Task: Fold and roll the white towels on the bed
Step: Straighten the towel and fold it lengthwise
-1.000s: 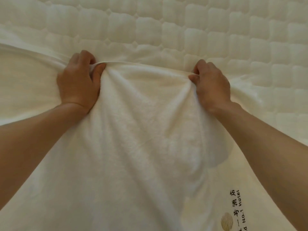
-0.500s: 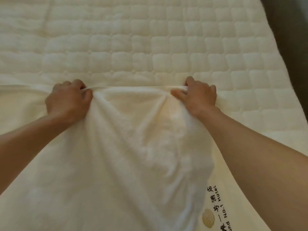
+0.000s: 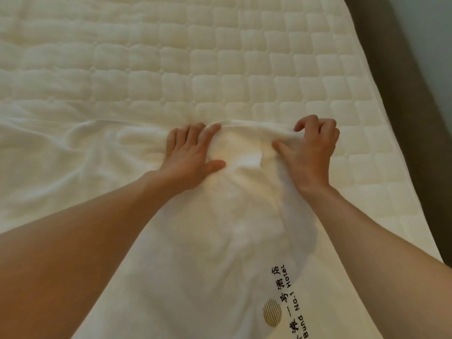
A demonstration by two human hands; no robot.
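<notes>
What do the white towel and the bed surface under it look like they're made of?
White towel: soft, matte terry-like cloth, probably cotton; it has a fuzzy nap and bunches into soft folds. Bed surface: quilted, padded fabric with a smooth matte face, shown by stitched puffy squares; fibre unclear.

One white towel (image 3: 208, 253) lies spread on the bed (image 3: 220, 57). Its left part is creased and its far edge is bunched into a raised fold. A gold-and-black logo (image 3: 272, 313) is printed near right.
</notes>
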